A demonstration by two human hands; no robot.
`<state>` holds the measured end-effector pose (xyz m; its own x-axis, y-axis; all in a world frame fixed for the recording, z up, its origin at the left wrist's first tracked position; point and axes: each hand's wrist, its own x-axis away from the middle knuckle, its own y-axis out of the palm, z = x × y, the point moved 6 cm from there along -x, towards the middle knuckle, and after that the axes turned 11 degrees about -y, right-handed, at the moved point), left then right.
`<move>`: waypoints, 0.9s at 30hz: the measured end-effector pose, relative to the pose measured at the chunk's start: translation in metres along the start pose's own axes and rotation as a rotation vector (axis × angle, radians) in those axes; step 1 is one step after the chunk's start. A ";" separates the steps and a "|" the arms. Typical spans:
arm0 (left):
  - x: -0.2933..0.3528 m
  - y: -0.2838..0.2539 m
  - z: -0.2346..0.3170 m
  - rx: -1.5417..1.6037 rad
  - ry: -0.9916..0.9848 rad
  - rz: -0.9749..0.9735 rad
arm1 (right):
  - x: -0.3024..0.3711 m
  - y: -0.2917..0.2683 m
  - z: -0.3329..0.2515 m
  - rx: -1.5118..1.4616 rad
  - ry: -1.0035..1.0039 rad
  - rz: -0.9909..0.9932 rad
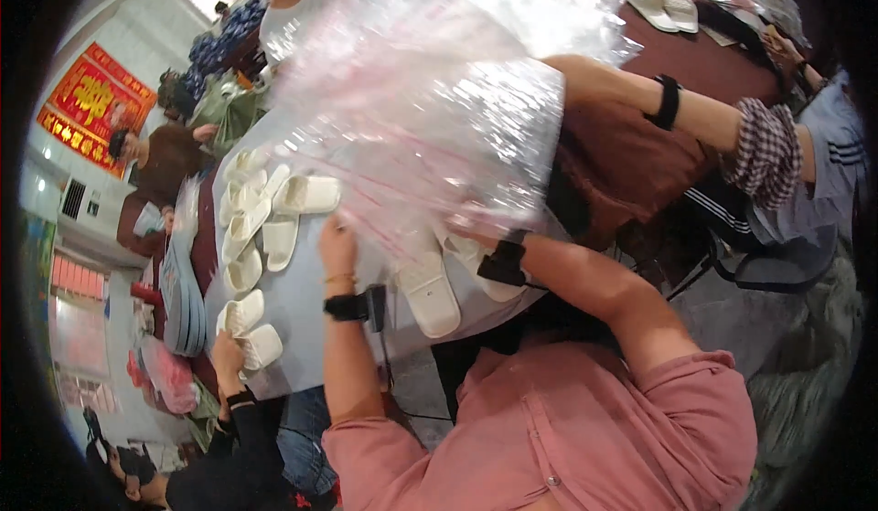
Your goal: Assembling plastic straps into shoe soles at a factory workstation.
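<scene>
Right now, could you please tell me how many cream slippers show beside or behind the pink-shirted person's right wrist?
2: one slipper lies left of the dark wrist strap; the other slipper is partly hidden behind it. The clear plastic may cover more.

Red-gold banner (95,107) upper left; dark chair (791,260) far right; pink bag (169,374) lower left.

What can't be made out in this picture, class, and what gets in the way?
All in the head view:
Right hand: its fingers, lost in blur and the clear plastic.
Front white slipper: far end, covered by the plastic.
Co-worker's check-sleeved arm: its hand, hidden behind the plastic.
Person in white: top of head, cut off by upper edge.
</scene>
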<state>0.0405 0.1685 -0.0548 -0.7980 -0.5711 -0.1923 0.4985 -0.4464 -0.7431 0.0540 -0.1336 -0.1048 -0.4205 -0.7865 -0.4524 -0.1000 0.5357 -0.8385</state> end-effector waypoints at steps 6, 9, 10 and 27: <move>0.088 -0.155 0.194 0.676 0.243 0.537 | -0.043 -0.043 0.034 -0.489 0.280 0.368; 0.181 -0.178 0.296 0.461 0.704 0.587 | -0.048 -0.044 0.025 -0.527 0.279 0.436; 0.210 -0.168 0.319 0.248 0.915 0.534 | -0.048 -0.043 0.027 -0.532 0.285 0.455; 0.188 0.069 0.339 -0.812 0.718 -0.060 | 0.016 0.014 0.064 -1.261 0.266 0.557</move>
<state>0.0403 -0.2033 0.0752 -0.9571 0.0907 -0.2753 0.2897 0.2792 -0.9155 0.1033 -0.1584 -0.1430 -0.8142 -0.3773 -0.4413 -0.5374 0.7775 0.3267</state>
